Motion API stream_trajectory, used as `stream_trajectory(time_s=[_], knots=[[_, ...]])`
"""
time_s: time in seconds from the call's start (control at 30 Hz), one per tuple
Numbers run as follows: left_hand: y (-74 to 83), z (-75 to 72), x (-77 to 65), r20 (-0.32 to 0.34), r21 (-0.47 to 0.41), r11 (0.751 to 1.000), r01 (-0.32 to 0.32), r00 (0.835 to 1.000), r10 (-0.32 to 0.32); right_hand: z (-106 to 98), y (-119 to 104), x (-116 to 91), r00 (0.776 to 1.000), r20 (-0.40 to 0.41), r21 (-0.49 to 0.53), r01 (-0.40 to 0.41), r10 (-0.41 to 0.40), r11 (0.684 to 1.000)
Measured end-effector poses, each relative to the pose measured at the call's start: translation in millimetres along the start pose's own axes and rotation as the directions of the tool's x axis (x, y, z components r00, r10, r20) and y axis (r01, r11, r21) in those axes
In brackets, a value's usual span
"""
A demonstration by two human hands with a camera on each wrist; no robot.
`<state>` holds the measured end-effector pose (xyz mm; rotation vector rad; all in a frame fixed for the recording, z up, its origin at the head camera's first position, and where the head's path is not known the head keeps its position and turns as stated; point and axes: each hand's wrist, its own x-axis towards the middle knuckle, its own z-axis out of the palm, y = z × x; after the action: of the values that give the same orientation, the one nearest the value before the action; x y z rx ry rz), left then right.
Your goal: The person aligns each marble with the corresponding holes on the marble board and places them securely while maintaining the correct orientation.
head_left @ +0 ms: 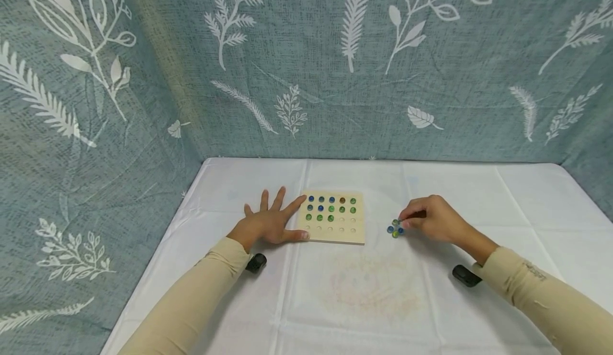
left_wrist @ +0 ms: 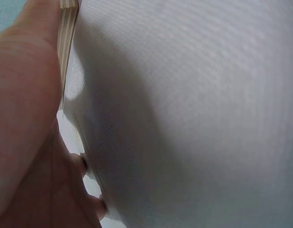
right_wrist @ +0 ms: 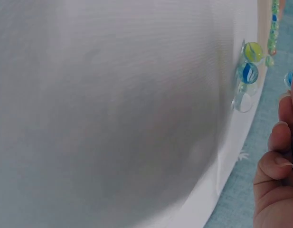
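A pale wooden board (head_left: 335,237) with rows of round hollows lies on the table. Blue, green and one brownish marble fill its two far rows and the left part of the third; the nearest row holds none. My left hand (head_left: 268,224) is spread flat on the cloth, with thumb and index fingertip touching the board's left edge. To the right of the board, my right hand (head_left: 431,219) pinches a blue-and-clear marble (right_wrist: 289,80) between its fingertips, just above the cloth. A small cluster of loose glass marbles (right_wrist: 248,72) sits beside those fingertips.
A white cloth (head_left: 354,312) with creases and a faint stain covers the table. Patterned blue-green curtains (head_left: 311,105) hang behind it and along the left side. A black device (head_left: 466,275) is on the right wrist, and another (head_left: 256,263) on the left.
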<state>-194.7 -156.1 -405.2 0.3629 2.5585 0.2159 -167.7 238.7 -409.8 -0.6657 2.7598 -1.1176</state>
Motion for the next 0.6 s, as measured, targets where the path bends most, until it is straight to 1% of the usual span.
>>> stream_trajectory(time_s=[0.27,0.6], knots=[[-0.6,-0.6,0.8,-0.002,0.003,1.000,0.002,1.000,-0.002,2.1,-7.0,7.0,1.000,0.018,0.029,0.001,-0.001,1.000],[0.9,0.2,-0.4,-0.003,-0.002,1.000,0.006,1.000,-0.006,7.9,-12.9,17.4,0.999,0.032,0.048,-0.018,0.017,0.999]])
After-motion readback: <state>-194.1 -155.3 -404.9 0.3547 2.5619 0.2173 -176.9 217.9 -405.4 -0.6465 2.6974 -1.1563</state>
